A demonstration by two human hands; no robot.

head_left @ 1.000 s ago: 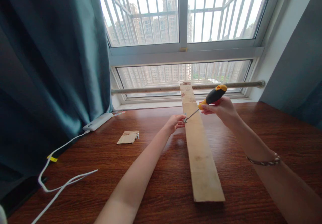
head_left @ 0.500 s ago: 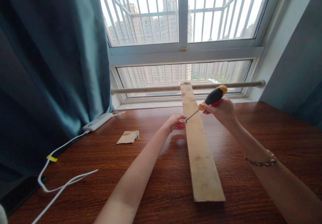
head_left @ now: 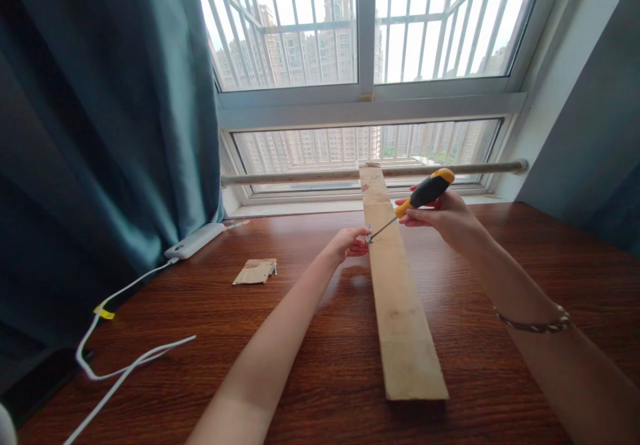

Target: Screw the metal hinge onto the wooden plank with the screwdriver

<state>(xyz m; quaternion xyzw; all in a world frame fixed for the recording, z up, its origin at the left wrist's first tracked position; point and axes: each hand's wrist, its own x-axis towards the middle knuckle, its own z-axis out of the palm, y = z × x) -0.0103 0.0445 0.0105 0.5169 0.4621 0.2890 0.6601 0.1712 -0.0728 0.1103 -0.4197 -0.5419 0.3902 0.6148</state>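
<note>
Right hand point(head_left: 450, 217) shifted, gripping screwdriver point(head_left: 430, 189) | left hand point(head_left: 347, 242) pinching metal fitting point(head_left: 369, 237) against plank point(head_left: 406, 318)

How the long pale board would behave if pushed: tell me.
The long pale board would probably stay stiff, since it runs straight with no visible sag. It seems unlikely to roll, being flat and much longer than wide. The glossy tabletop suggests it might slide easily.

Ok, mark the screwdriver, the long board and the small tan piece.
Screwdriver point(head_left: 424, 193): head view, on its dark handle.
Long board point(head_left: 394, 285): head view, middle of its top face.
Small tan piece point(head_left: 255, 271): head view, on its top face.
</note>
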